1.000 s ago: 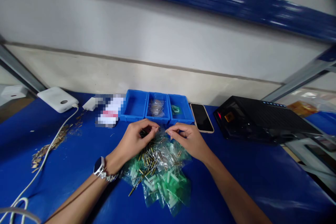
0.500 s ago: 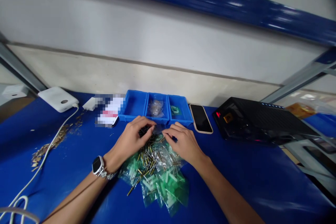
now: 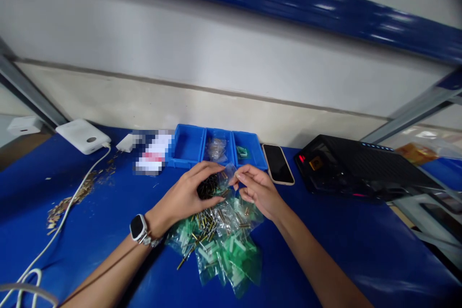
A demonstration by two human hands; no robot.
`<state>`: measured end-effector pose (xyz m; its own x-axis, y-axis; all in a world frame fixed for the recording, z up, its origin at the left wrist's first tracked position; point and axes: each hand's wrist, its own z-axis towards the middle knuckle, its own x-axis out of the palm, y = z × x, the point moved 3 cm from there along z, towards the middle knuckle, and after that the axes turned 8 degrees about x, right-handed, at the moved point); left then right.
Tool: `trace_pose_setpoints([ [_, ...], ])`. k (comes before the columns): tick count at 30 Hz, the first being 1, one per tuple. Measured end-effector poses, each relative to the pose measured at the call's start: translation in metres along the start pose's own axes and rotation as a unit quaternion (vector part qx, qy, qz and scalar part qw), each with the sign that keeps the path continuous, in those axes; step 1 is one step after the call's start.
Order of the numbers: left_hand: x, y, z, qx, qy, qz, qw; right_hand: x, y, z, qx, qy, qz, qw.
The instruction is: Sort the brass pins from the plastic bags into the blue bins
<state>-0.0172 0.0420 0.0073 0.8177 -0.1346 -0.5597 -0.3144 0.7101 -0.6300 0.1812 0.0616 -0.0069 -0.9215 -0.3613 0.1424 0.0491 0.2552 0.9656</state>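
Blue worktop (image 3: 325, 255) is carrying one black ribbed box (image 3: 346, 163), one heap of clear bags with green pieces (image 3: 231, 255), three joined blue plastic bins (image 3: 216, 147) and one dark smartphone (image 3: 277, 163). The left hand (image 3: 184, 197) is curling, almost closed, around one dark clump of pins (image 3: 208, 186) above the heap; the right hand (image 3: 258, 191) is pinching shut on something too small to tell.

One left hand (image 3: 184, 197) around one dark bunch of pins (image 3: 208, 186), one right hand (image 3: 257, 190), dozens of gold-coloured pins (image 3: 209, 221) below both hands, three blue bins (image 3: 186, 145) beyond them, one smartphone (image 3: 277, 163) and one black device (image 3: 346, 163) right of the right hand, one white power bank (image 3: 83, 136) and one white plug (image 3: 126, 143) left of the left hand, one smartwatch (image 3: 138, 227) at the left wrist.
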Motion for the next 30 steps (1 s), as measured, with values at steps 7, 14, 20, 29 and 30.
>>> trace_pose_setpoints([
  [7, -0.004, -0.002, 0.002, -0.055, -0.077, -0.051, 0.994, 0.005, 0.006, -0.004, -0.048, -0.032, -0.078, 0.995],
  [14, -0.003, -0.004, 0.004, -0.139, -0.029, -0.097, 0.985, 0.007, 0.012, -0.017, 0.067, 0.097, -0.162, 0.98],
  [20, -0.014, 0.001, 0.003, -0.146, -0.136, -0.034, 0.979, 0.003, 0.02, -0.013, 0.092, 0.038, -0.03, 0.995],
  [29, -0.009, 0.001, 0.003, -0.097, -0.114, 0.001, 0.989, -0.06, 0.039, -0.015, -0.101, -0.301, -0.34, 0.885],
  [30, -0.008, 0.001, 0.003, -0.093, -0.11, 0.007, 0.99, -0.075, 0.037, -0.015, -0.104, -0.342, -0.414, 0.837],
])
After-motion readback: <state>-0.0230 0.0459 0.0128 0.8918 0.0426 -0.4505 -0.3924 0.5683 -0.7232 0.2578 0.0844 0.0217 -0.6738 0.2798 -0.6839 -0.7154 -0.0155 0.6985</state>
